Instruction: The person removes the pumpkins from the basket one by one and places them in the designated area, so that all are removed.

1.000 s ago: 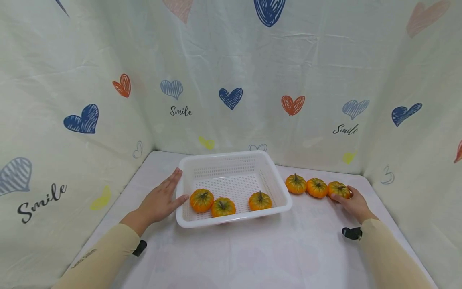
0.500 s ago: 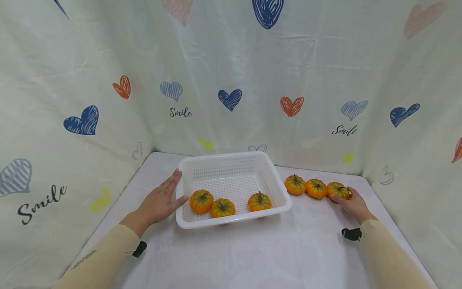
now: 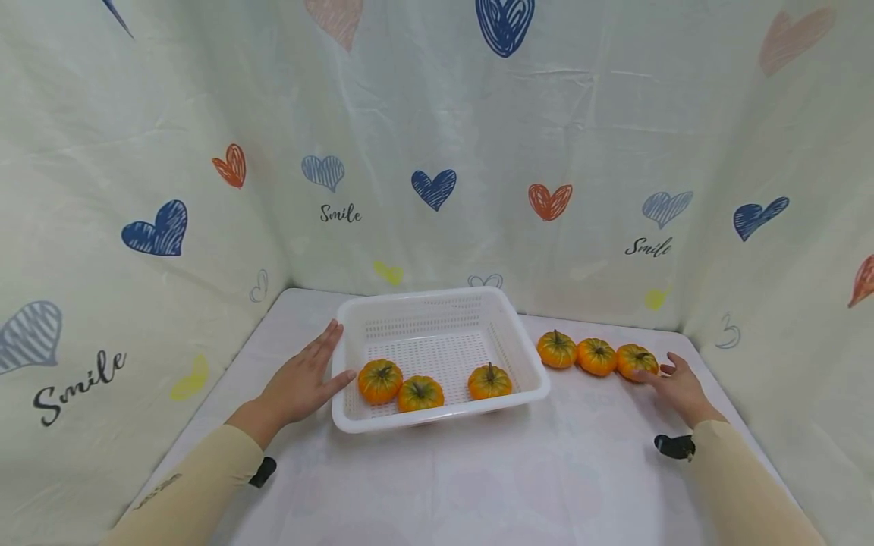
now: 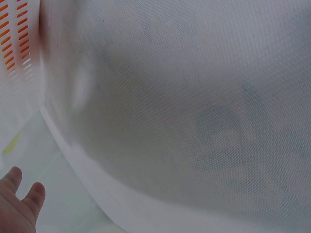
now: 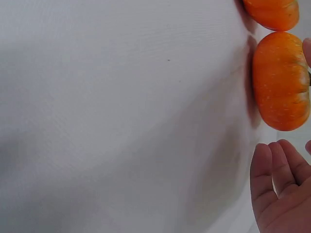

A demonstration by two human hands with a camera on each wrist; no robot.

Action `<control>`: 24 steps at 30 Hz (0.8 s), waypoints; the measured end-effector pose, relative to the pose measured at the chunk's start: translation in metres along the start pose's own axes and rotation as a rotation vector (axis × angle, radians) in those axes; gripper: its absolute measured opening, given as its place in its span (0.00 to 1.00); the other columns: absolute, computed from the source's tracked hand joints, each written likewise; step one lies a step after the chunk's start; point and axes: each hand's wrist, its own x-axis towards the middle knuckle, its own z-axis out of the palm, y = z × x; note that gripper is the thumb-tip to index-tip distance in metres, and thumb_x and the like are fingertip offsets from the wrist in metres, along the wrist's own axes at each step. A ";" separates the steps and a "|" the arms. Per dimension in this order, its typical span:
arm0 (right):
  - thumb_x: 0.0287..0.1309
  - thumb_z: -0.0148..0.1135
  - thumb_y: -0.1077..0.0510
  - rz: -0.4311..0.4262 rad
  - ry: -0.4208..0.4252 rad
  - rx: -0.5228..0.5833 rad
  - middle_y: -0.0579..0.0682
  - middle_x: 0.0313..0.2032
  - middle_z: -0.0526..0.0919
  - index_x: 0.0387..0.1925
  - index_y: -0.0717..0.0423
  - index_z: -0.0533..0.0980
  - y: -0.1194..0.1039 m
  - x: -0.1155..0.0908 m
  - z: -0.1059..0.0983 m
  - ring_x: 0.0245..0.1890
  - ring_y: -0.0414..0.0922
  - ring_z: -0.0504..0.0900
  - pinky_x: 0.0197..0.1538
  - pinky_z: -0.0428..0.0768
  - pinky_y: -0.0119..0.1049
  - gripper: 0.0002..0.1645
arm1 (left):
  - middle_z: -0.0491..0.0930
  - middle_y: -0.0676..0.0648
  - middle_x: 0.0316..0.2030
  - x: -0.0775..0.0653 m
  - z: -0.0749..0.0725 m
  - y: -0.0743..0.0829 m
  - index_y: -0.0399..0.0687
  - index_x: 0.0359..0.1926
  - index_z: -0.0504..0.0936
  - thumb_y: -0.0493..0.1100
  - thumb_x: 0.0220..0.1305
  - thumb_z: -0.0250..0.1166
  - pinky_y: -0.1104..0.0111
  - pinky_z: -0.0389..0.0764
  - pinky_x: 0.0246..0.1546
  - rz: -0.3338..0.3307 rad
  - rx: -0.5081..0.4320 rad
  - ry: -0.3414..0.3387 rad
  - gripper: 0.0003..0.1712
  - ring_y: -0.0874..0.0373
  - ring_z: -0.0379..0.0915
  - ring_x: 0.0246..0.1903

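My left hand lies against the left rim of a white perforated plastic basket, fingers stretched out and thumb at the near side. Inside the basket are three small orange pumpkins: one on the left, another beside it and a third pumpkin towards the right. My right hand is spread at the right end of a row of three more pumpkins. Its thumb is by the end pumpkin; in the right wrist view a gap separates the fingers from that pumpkin.
The row's other two pumpkins, the middle one and the left one, sit between the basket and my right hand. A white cloth covers the table. Curtains printed with hearts enclose the back and sides.
My right hand has loosened from the end pumpkin and drawn slightly right, its fingers now apart from it. The left hand stays at the basket rim.
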 end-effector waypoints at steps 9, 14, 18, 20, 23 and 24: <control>0.65 0.60 0.35 -0.228 0.152 0.003 0.77 0.72 0.46 0.76 0.65 0.30 -0.050 -0.021 -0.021 0.67 0.75 0.53 0.60 0.64 0.71 0.65 | 0.41 0.40 0.78 0.001 -0.002 0.001 0.42 0.79 0.42 0.67 0.70 0.52 0.43 0.57 0.68 0.005 0.008 0.003 0.52 0.39 0.45 0.74; 0.65 0.61 0.38 -0.353 0.168 -0.006 0.73 0.73 0.47 0.78 0.59 0.32 -0.098 -0.034 -0.020 0.68 0.74 0.54 0.60 0.64 0.72 0.62 | 0.40 0.41 0.79 0.000 -0.003 0.001 0.43 0.79 0.41 0.68 0.70 0.52 0.43 0.56 0.69 -0.006 0.008 -0.009 0.53 0.40 0.44 0.74; 0.65 0.64 0.41 -0.446 0.110 -0.036 0.68 0.74 0.51 0.79 0.54 0.35 -0.140 -0.042 -0.006 0.69 0.70 0.56 0.61 0.65 0.70 0.60 | 0.41 0.40 0.78 0.000 -0.002 0.001 0.42 0.79 0.42 0.68 0.70 0.52 0.42 0.56 0.68 -0.002 0.003 -0.003 0.53 0.39 0.45 0.74; 0.64 0.66 0.44 -0.489 0.068 -0.049 0.66 0.74 0.53 0.80 0.51 0.37 -0.159 -0.046 0.005 0.69 0.67 0.57 0.62 0.66 0.68 0.59 | 0.41 0.40 0.78 0.000 -0.001 0.001 0.42 0.79 0.42 0.69 0.70 0.52 0.42 0.57 0.68 -0.001 0.005 -0.003 0.53 0.39 0.45 0.74; 0.62 0.68 0.46 -0.549 0.002 -0.072 0.63 0.73 0.57 0.80 0.50 0.42 -0.184 -0.052 0.026 0.68 0.64 0.60 0.62 0.70 0.64 0.58 | 0.41 0.40 0.78 0.000 0.000 0.000 0.42 0.79 0.42 0.69 0.70 0.51 0.44 0.57 0.68 0.000 0.009 -0.005 0.53 0.39 0.45 0.74; 0.62 0.69 0.47 -0.570 -0.019 -0.084 0.62 0.73 0.58 0.79 0.50 0.43 -0.190 -0.053 0.033 0.68 0.63 0.61 0.61 0.71 0.63 0.57 | 0.41 0.40 0.78 0.000 0.000 0.000 0.42 0.79 0.42 0.69 0.70 0.51 0.44 0.57 0.68 0.002 0.009 -0.004 0.53 0.39 0.45 0.74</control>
